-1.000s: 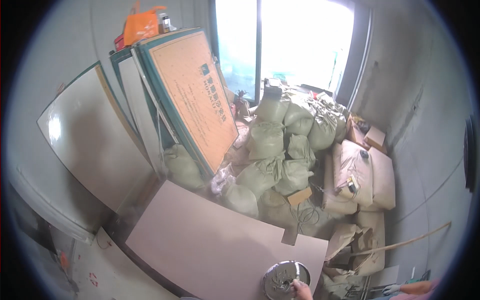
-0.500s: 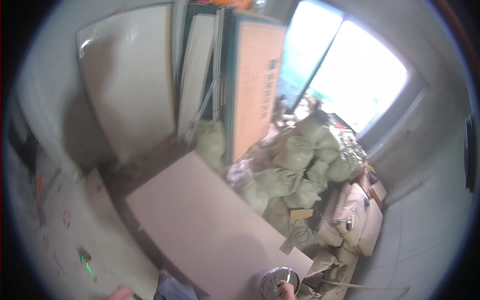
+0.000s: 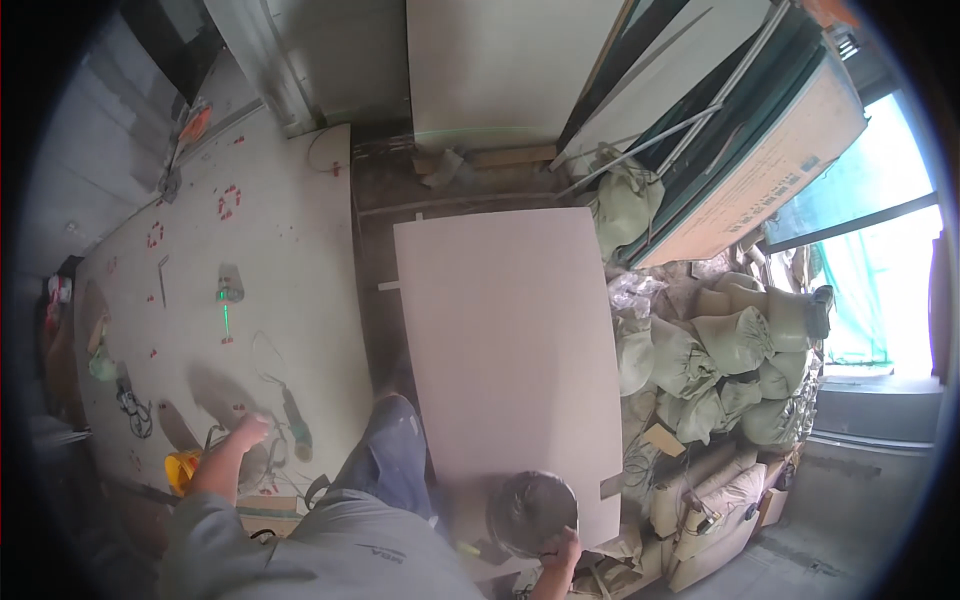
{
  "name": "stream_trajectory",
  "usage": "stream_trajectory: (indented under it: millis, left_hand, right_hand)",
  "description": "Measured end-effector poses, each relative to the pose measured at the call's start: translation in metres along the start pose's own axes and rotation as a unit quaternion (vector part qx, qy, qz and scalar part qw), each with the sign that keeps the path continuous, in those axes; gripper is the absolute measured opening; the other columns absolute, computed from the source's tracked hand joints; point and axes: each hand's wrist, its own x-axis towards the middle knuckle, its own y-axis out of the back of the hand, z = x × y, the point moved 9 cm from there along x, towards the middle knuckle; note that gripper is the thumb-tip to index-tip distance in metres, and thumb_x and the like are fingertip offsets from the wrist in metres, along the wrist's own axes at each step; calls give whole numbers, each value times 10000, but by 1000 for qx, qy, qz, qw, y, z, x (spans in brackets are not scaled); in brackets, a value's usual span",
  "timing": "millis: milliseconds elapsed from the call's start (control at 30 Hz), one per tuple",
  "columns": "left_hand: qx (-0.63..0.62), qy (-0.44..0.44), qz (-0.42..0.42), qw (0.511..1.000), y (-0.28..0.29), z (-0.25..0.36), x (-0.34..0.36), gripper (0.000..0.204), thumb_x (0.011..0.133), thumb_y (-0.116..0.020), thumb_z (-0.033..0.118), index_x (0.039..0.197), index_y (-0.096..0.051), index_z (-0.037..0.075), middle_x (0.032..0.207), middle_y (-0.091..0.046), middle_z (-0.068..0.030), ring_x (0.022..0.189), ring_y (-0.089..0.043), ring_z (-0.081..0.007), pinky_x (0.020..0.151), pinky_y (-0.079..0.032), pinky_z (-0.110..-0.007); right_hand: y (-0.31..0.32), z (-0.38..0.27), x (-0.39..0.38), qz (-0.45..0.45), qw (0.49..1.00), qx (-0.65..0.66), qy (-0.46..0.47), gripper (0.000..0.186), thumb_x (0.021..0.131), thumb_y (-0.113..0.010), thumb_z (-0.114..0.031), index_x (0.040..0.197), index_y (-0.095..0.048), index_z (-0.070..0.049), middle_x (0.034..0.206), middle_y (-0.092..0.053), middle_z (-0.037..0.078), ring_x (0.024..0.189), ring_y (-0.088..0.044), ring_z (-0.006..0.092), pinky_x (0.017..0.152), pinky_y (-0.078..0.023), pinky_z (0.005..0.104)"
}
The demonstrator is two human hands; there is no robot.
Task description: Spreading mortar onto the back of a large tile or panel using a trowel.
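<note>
My right hand (image 3: 564, 548) is closed at the edge of a round dark bucket (image 3: 535, 508), whose top is blurred. The bucket is over the near end of a long pale pinkish board (image 3: 515, 330); whether it rests there or hangs above, I cannot tell. Off to the left, my left hand (image 3: 252, 431) has its fingers curled, and anything in it is too small to make out. A yellow object (image 3: 182, 470) shows beside my left forearm. Close to that hand, a green-handled tool (image 3: 297, 428) lies on a wide whitish board (image 3: 310, 250).
Several stuffed sacks (image 3: 735, 340) are piled right of the pinkish board, with brown paper bags (image 3: 705, 510) nearer. Tall panels (image 3: 760, 160) lean at the back. On the whitish board sits a small device (image 3: 231, 285) casting a green line. A cable (image 3: 135, 408) lies farther left.
My view has swung left and tilted down, bringing my left arm and more of the whitish board into sight. My right hand stays at the bucket, which now shows farther from the lower edge.
</note>
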Motion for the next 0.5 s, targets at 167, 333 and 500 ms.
stream_trajectory:
  millis: [167,333,500]
  left_hand:
    - [-223,222,235,920,-22,-14,-44,166,832,-645,83,670,-615,90,674,-568,-1,610,-543,-102,523,-418,-282]
    - [-244,288,249,892,15,-35,-73,58,900,-604,137,885,-621,83,755,-611,-43,624,-578,-145,514,-434,-277]
    - [-291,292,333,848,40,-47,-126,131,955,-520,119,1041,-606,73,770,-571,-66,644,-588,-166,523,-460,-269]
  right_hand:
    - [-109,-129,1,-96,986,-113,81,150,922,-477,-167,802,-542,-106,617,-467,-15,440,-440,140,367,-326,305]
    - [-202,-153,75,-116,979,165,12,177,901,-453,-122,896,-614,-48,676,-531,17,486,-494,159,392,-361,321]
    - [-318,-297,57,-92,915,373,-124,103,918,-523,-192,848,-564,-129,605,-470,-10,454,-443,144,404,-342,318]
